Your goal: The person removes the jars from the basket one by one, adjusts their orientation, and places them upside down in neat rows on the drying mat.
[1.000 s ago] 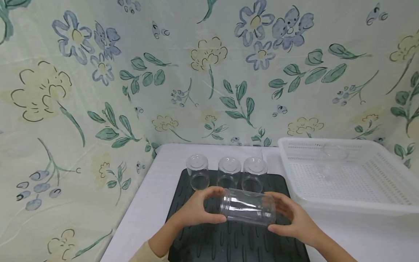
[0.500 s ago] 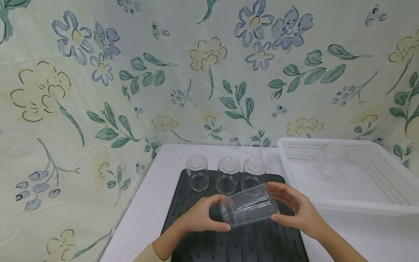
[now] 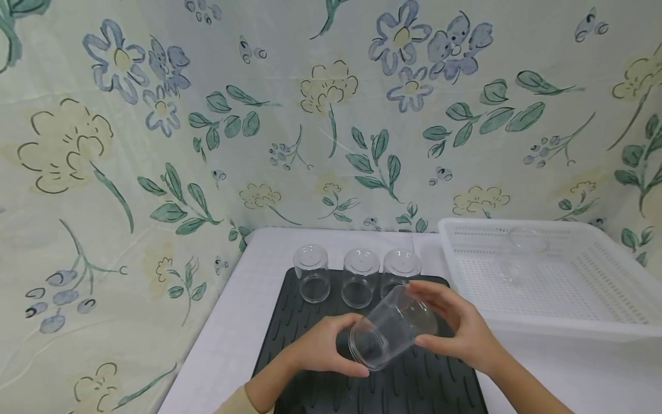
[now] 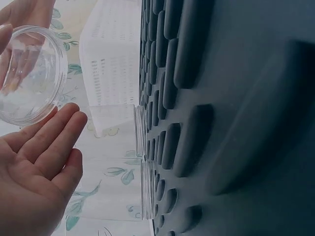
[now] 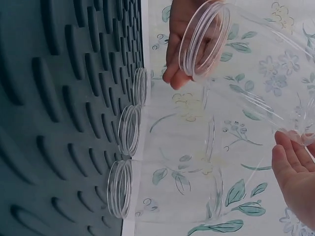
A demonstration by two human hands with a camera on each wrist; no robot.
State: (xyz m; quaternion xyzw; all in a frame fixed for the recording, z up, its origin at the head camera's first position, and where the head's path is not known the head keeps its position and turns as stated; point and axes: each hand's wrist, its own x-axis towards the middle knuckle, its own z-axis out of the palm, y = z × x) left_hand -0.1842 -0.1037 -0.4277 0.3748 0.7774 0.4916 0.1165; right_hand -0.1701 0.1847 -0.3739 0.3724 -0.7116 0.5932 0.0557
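Note:
A clear plastic jar (image 3: 389, 329) is held between both hands above the black ridged mat (image 3: 320, 379). It leans, its threaded mouth down toward the left and its base up to the right. My left hand (image 3: 328, 346) holds the mouth end, thumb below and fingers above; in the left wrist view the fingers lie along the rim (image 4: 63, 73). My right hand (image 3: 457, 328) grips the base end between thumb and fingers. Behind them, three similar jars stand mouth-down on the mat: a left one (image 3: 312, 273), a middle one (image 3: 360, 277) and a right one (image 3: 401, 265), partly hidden by the right hand.
A white perforated basket (image 3: 465, 307) stands at the right of the white-covered table (image 3: 222, 322), with another clear jar (image 3: 524, 241) inside it. Floral cloth (image 3: 289, 132) hangs behind and along the left side.
The held jar has gone from nearly level to a steep tilt, its mouth end dropping and its base end rising. The left hand has moved slightly lower, the right slightly higher. The standing jars stay put.

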